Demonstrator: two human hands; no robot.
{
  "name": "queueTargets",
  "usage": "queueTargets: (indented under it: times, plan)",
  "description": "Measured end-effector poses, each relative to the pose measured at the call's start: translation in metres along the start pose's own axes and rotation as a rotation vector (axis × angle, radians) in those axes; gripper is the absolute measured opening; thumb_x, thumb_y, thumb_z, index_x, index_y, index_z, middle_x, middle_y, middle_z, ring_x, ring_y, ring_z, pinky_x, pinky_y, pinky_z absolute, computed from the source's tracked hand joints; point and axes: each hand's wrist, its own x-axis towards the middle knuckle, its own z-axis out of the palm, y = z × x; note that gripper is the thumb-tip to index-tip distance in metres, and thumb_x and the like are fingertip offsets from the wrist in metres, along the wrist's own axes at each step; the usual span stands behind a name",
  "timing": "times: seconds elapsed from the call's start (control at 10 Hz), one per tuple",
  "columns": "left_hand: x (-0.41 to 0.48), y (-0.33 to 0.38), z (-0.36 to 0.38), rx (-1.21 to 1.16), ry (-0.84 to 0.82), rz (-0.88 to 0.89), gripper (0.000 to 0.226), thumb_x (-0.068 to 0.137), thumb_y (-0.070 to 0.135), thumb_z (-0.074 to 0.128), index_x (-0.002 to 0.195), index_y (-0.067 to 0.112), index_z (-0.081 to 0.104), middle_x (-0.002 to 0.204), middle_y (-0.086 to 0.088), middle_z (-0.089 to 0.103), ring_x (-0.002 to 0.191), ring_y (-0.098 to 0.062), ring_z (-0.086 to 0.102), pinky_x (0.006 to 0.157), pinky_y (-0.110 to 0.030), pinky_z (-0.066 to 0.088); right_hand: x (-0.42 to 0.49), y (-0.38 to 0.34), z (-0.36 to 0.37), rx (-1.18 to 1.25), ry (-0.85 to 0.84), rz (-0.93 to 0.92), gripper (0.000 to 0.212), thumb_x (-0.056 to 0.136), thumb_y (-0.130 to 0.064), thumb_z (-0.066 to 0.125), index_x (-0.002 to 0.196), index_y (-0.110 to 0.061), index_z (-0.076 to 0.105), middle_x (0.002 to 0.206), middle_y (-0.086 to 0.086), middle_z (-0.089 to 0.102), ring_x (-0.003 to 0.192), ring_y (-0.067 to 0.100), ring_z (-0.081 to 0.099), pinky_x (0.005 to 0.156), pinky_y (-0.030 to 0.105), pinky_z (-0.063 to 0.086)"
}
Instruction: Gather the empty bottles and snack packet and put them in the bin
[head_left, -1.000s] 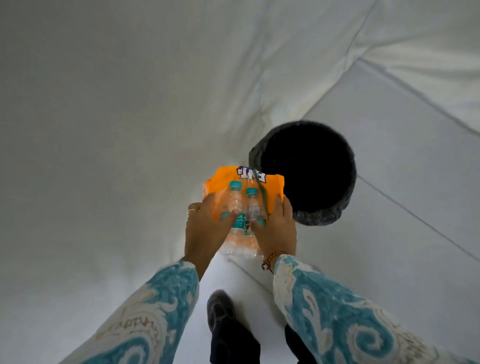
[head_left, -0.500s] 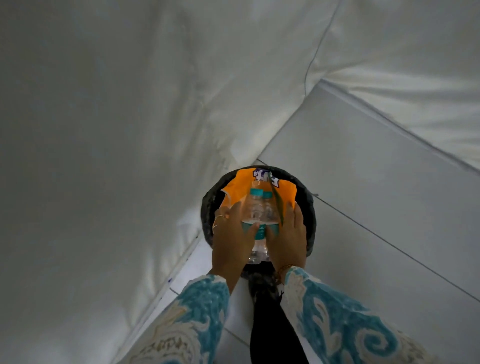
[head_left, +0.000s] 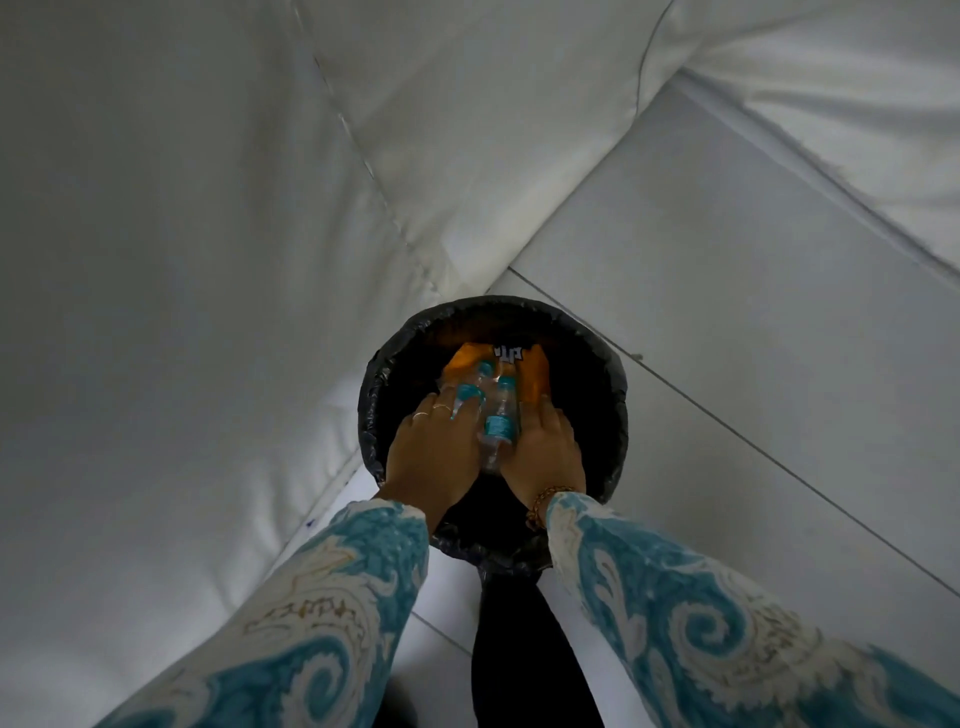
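Pale tiled floor (head_left: 727, 322) beside white bedding (head_left: 182, 234), with the black-lined bin (head_left: 608, 415) at the corner. Left hand (head_left: 434, 449) and right hand (head_left: 543, 449) press the bottles (head_left: 498, 410) and orange snack packet (head_left: 532, 376) between them, each grip clamped on the bundle inside the bin's mouth, likely so that all drops in together.

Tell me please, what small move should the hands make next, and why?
Probably open both hands and let go. The left hand and right hand hold the bottles and the orange snack packet together, already inside the rim of the bin.
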Motion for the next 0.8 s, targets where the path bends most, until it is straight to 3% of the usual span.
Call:
queueTargets:
  times: [0.2,0.3,0.5,0.7,0.8]
  plan:
    - [-0.002,-0.003,0.002,0.021,-0.01,-0.029,0.049,0.094,0.033,0.043,0.139,0.015,0.034,0.147,-0.012,0.04,0.134,-0.032,0.036,0.108,-0.044,0.037,0.007,0.001,0.003,0.021,0.0,-0.031,0.097,0.08,-0.05,0.059,0.147,-0.017,-0.003,0.153,0.012,0.024,0.137,0.034,0.026,0.109,0.054,0.032]
    - [-0.005,-0.003,0.003,0.036,-0.031,-0.053,0.049,0.095,0.033,0.041,0.139,0.014,0.033,0.147,-0.012,0.04,0.135,-0.031,0.035,0.109,-0.043,0.036,0.006,0.002,0.003,-0.002,0.004,-0.043,0.097,0.079,-0.05,0.06,0.147,-0.014,0.001,0.151,0.012,0.028,0.137,0.033,0.028,0.108,0.054,0.033]
    - [-0.025,0.004,-0.012,0.071,-0.01,-0.045,0.042,0.095,0.034,0.04,0.131,0.013,0.043,0.13,-0.01,0.058,0.12,-0.027,0.052,0.102,-0.039,0.044,-0.013,-0.003,-0.012,-0.075,0.029,-0.052,0.072,0.083,-0.044,0.056,0.142,-0.012,0.027,0.149,0.013,0.033,0.137,0.032,0.026,0.112,0.048,0.027]
    - [-0.073,0.015,-0.063,0.135,0.11,0.008,0.042,0.094,0.03,0.039,0.133,0.013,0.041,0.124,-0.01,0.061,0.116,-0.028,0.053,0.098,-0.038,0.043,-0.064,-0.016,-0.049,-0.024,0.095,-0.074,0.052,0.09,-0.034,0.047,0.134,-0.009,0.037,0.145,0.011,0.04,0.14,0.029,0.023,0.114,0.047,0.026]
    - [-0.142,0.031,-0.1,0.15,0.264,0.106,0.041,0.09,0.029,0.041,0.126,0.012,0.051,0.117,-0.011,0.065,0.111,-0.03,0.058,0.094,-0.039,0.045,-0.134,-0.034,-0.088,-0.074,0.149,-0.156,0.058,0.086,-0.043,0.031,0.133,-0.01,0.04,0.146,0.008,0.04,0.142,0.027,0.022,0.114,0.046,0.025]
